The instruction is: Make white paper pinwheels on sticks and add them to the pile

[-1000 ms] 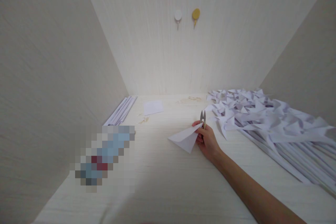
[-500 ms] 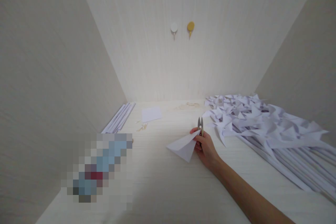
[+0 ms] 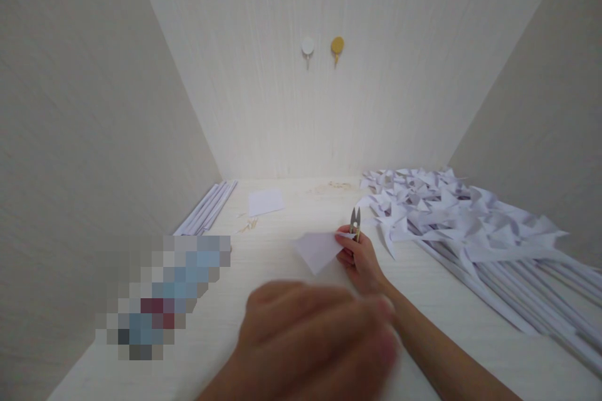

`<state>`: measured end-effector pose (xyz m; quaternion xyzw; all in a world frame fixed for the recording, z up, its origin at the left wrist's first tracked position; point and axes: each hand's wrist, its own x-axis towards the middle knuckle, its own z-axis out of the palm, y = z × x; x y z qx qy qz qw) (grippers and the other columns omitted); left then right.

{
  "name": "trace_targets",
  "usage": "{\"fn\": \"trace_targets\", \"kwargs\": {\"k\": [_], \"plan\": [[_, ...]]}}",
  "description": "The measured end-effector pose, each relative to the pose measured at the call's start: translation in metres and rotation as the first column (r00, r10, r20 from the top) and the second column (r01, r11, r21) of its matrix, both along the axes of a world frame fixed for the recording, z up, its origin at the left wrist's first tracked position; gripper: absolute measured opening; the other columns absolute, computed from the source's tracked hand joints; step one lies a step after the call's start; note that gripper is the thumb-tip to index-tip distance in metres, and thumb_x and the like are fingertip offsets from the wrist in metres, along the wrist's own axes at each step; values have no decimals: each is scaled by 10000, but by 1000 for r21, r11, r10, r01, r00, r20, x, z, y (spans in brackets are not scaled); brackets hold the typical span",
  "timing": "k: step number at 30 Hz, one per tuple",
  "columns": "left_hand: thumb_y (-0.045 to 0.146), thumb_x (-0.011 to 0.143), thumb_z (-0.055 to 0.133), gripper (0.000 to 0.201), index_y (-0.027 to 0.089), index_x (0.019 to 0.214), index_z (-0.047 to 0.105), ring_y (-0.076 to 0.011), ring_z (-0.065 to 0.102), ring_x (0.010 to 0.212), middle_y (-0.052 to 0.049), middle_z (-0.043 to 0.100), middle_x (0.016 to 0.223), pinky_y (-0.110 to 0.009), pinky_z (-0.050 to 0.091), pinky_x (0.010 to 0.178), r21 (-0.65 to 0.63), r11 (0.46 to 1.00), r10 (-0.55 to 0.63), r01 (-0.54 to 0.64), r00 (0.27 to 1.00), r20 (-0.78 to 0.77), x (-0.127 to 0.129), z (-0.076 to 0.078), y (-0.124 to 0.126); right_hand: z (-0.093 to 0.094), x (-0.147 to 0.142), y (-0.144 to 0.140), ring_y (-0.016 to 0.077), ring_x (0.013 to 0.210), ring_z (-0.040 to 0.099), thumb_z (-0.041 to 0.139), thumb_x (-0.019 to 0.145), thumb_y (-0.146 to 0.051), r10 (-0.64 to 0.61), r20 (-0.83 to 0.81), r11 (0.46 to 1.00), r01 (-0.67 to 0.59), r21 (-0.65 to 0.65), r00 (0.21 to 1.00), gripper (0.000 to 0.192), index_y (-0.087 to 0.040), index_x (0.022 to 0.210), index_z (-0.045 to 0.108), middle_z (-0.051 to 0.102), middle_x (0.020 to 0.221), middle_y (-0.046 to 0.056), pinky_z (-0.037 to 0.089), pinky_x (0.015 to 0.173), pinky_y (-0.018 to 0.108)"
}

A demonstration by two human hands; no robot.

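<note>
My right hand (image 3: 360,257) is closed around a pair of thread snips (image 3: 355,219), whose two blades point away from me, slightly apart. Between thumb and finger the same hand pinches a corner of a white paper piece (image 3: 316,250), which sticks out to the left. Close to the camera, my left hand (image 3: 310,338) crosses in front of the right forearm. It is blurred, with its fingers bunched together; whatever may be in them is hidden.
White paper pinwheels (image 3: 423,203) on paper sticks (image 3: 508,285) are heaped at right. Rolled paper sticks (image 3: 209,207) and a flat paper sheet (image 3: 266,202) lie back left, near small pale bits (image 3: 251,224). Two hooks (image 3: 337,46) hang on the back wall. A pixelated patch covers the left.
My left hand has come into view from below, in front of the right forearm. The paper in my right hand has tilted. The whole view has shifted slightly.
</note>
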<state>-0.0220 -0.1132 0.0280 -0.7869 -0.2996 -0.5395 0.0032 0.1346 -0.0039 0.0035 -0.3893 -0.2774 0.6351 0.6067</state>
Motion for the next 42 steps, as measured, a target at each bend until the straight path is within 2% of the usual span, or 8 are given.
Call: {"fn": "trace_targets", "kwargs": {"k": [3,8,13,16,19,23,30,42], "plan": [[144,787,457,277,252,1002,593,-172,604,797,-37,676,877,-317,513,673,13,1000,-17,17,999,50,16,34,64,-2,1,2,2,326,219,730,468,-217,-50,-15,998,50,36,999,294,-187,602,470,344,411,-115,114,331,174],[304,767,534,214,188,928,614,-197,564,971,-81,646,995,-356,407,892,-519,852,54,65,976,212,13,4,130,-3,5,8,-10,321,203,773,452,-312,-112,-13,992,112,53,994,388,-181,571,428,312,412,-127,114,320,163],[279,553,734,468,176,972,551,-158,594,802,-72,639,968,-328,448,780,-686,652,237,323,773,589,5,-21,147,-3,8,11,-13,327,210,782,453,-341,-150,13,987,149,54,989,398,-173,576,443,330,422,-125,117,323,162],[271,553,740,361,145,860,597,-126,594,681,-37,661,773,-276,468,690,-682,479,283,553,638,716,7,-26,145,-3,8,9,-9,323,200,776,467,-349,-159,45,986,156,55,986,384,-172,577,454,309,403,-130,102,325,168],[186,602,704,198,113,771,629,-116,604,658,-41,666,705,-241,488,678,-607,390,353,693,496,793,10,-29,140,-3,7,8,-4,322,197,768,483,-352,-193,81,980,188,68,978,361,-171,579,471,304,382,-130,93,329,175],[76,707,585,135,103,831,632,-104,621,650,-52,681,737,-204,506,655,-525,342,425,779,370,826,16,-28,135,-5,6,8,5,326,211,759,498,-370,-225,139,974,218,67,964,336,-160,607,520,319,362,-125,107,335,180],[139,806,498,148,91,721,609,-171,655,744,-92,677,702,-278,526,748,-514,221,521,829,345,781,29,-20,123,-11,5,9,9,324,208,734,526,-427,-206,213,978,195,72,955,356,-158,560,503,309,345,-118,102,333,186],[217,823,497,178,88,818,619,-189,651,816,-116,690,829,-299,521,787,-487,231,553,842,298,778,28,-18,122,-2,4,5,-7,318,199,779,427,-399,-151,150,988,148,35,977,387,-141,584,537,324,375,-122,102,316,170]]}}
